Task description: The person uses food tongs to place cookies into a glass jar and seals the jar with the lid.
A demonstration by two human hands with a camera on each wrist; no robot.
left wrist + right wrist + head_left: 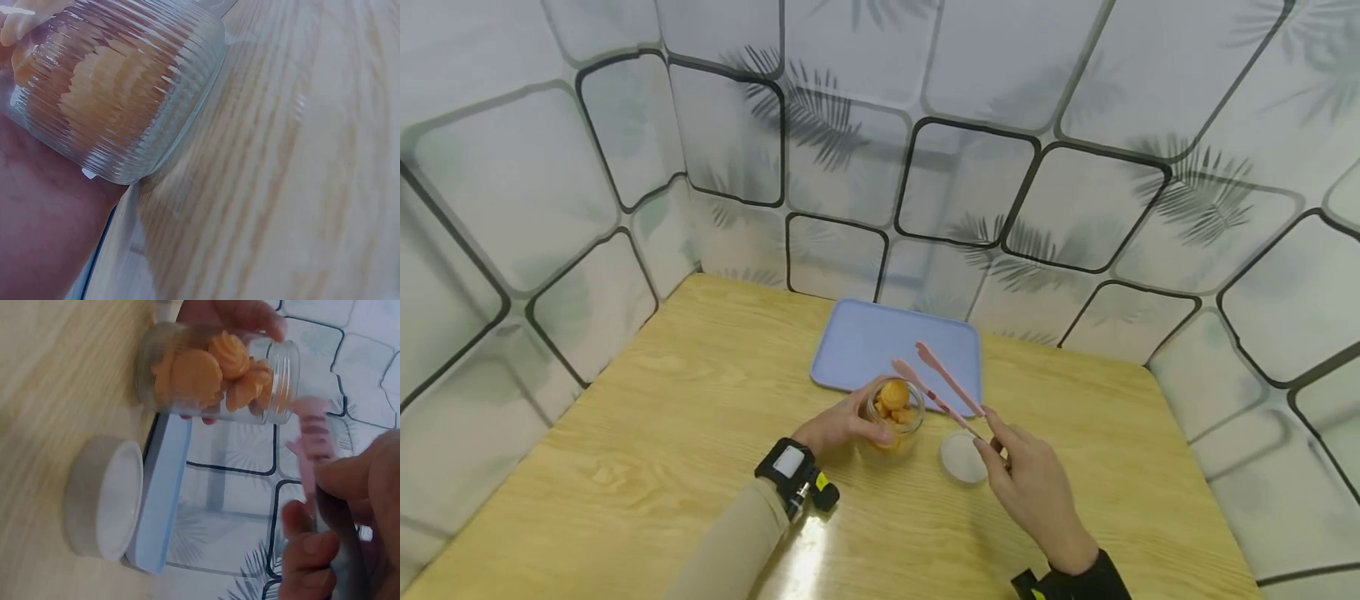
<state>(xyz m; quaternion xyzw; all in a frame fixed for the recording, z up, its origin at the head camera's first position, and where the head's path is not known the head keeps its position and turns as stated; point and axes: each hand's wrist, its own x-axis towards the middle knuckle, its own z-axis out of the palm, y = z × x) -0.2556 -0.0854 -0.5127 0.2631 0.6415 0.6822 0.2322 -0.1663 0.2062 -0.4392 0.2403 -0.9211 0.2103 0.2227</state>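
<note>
A clear ribbed glass jar (898, 417) holds several orange, ridged, cookie-like pieces (197, 378). Its mouth is uncovered. My left hand (859, 423) grips the jar round its side, thumb toward me. In the left wrist view the jar's base (181, 140) is right at the tabletop. My right hand (1026, 479) holds pink-tipped tongs (951, 383) by their handles. The tong arms are spread, and one tip overlaps the jar's rim in the head view, with nothing between the tips. A round white lid (964, 457) lies on the table between the jar and my right hand.
A light blue tray (880, 333) lies flat behind the jar, near the back edge of the wooden table (700, 400). Curtain-like patterned walls (850, 167) enclose the back and both sides.
</note>
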